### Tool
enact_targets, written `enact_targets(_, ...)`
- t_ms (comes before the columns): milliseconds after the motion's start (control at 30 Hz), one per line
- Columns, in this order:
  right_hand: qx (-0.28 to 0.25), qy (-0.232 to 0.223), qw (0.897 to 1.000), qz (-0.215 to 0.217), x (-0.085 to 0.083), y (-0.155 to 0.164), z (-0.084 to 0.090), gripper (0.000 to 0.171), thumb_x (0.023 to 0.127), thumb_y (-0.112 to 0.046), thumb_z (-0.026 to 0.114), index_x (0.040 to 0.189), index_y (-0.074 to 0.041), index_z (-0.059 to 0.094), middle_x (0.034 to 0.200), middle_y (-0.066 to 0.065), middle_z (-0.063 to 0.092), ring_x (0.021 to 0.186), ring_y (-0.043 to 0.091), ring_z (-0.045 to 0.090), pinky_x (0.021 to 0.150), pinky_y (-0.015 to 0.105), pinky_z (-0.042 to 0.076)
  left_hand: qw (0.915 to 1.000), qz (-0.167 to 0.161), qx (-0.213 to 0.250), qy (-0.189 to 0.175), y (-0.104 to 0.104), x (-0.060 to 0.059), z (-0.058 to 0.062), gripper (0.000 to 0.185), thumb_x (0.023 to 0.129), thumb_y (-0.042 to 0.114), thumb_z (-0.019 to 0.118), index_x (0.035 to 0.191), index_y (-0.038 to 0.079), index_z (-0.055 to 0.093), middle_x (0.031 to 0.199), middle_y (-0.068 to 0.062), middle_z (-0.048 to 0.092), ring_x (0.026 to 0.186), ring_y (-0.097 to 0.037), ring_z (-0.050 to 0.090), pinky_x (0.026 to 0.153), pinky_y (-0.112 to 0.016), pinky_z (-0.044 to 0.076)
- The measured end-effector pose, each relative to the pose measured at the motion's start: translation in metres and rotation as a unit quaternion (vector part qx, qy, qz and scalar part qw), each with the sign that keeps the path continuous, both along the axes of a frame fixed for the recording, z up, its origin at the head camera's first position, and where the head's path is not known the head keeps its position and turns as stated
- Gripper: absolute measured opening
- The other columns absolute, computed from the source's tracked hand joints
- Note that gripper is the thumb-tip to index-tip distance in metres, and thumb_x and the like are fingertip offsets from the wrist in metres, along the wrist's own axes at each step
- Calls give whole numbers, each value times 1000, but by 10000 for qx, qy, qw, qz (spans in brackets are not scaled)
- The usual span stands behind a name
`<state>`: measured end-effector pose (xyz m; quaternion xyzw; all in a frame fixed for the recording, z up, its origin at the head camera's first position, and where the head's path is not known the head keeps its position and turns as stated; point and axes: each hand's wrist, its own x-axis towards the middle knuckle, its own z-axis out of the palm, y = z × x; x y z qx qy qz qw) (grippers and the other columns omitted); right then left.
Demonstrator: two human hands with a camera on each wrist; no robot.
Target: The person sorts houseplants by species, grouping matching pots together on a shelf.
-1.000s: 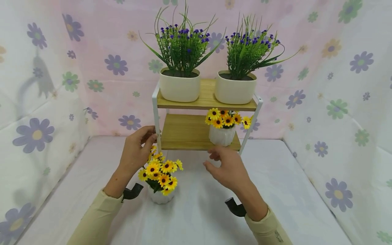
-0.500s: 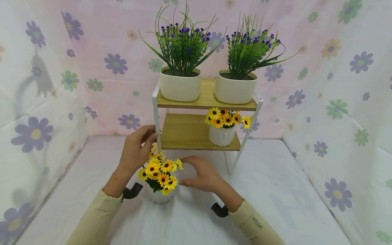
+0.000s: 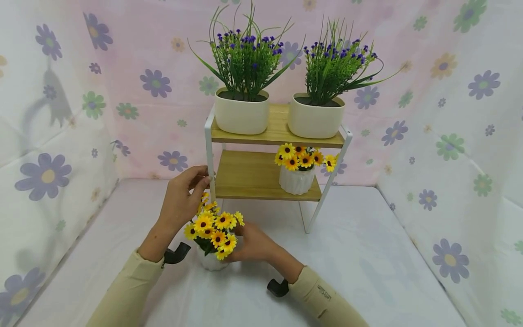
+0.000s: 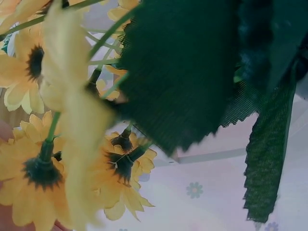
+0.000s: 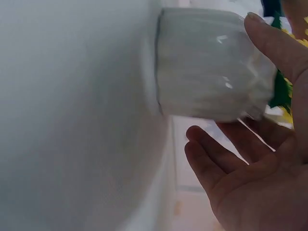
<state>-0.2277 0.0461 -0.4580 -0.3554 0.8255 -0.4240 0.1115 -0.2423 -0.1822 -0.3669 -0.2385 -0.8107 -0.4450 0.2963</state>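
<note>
At the near left of the table stands a white ribbed flowerpot (image 3: 212,261) of yellow artificial sunflowers (image 3: 215,229). My right hand (image 3: 254,243) holds this pot from its right side; the right wrist view shows the thumb (image 5: 276,45) along the front of the pot (image 5: 207,65) and some fingers passing behind it. My left hand (image 3: 180,195) pinches the white left post (image 3: 210,159) of a two-tier plant stand, above the flowers. Yellow flowers (image 4: 41,173) and a large green leaf (image 4: 178,72) fill much of the left wrist view and hide most of that hand.
Two cream planters (image 3: 242,113) with purple flowers and grass stand on the upper wooden shelf (image 3: 278,120). Another white pot (image 3: 297,181) of yellow flowers stands at the right of the lower shelf (image 3: 247,177). Floral cloth walls (image 3: 155,122) surround the white table (image 3: 359,254) on three sides.
My right hand has moved left and down from in front of the lower shelf to the near flowerpot and taken hold of it. The left hand has stayed at the post.
</note>
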Motion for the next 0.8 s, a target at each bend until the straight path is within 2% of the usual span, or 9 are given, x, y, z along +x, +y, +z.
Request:
enact_targets(133,-220,-296,9993,0,0,-10,-7,79,79,-33,97,147,-22,59,137,-17,66,124,0,60,109,28,51,10000,-4,1,-11,0,0,0,24,103,-2,66,127,-2,70,111,-13,76,92,-23,77,91,-30,62)
enact_targets(233,-239,-442,9987,-70,2,-15,-10,78,79,-34,97,146,-24,58,133,-19,66,120,-2,60,108,27,51,10000,-25,20,-20,0,0,0,24,103,-3,65,127,-3,70,111,-13,76,93,-24,77,91,-41,62)
enact_targets(533,-217,-745,9960,-438,6,-18,-15,76,77,-38,98,143,-26,61,128,-23,67,119,-3,60,109,29,51,10000,6,-1,-44,0,0,-2,24,103,-2,65,127,-2,69,112,-12,76,94,-23,77,92,-41,62)
enact_targets(800,-359,-897,9944,-420,7,-15,-13,79,77,-34,98,146,-27,59,130,-22,66,121,-2,60,111,29,49,10000,32,-5,-78,1,1,0,24,103,-2,65,127,-2,70,111,-12,75,94,-24,76,92,-42,62)
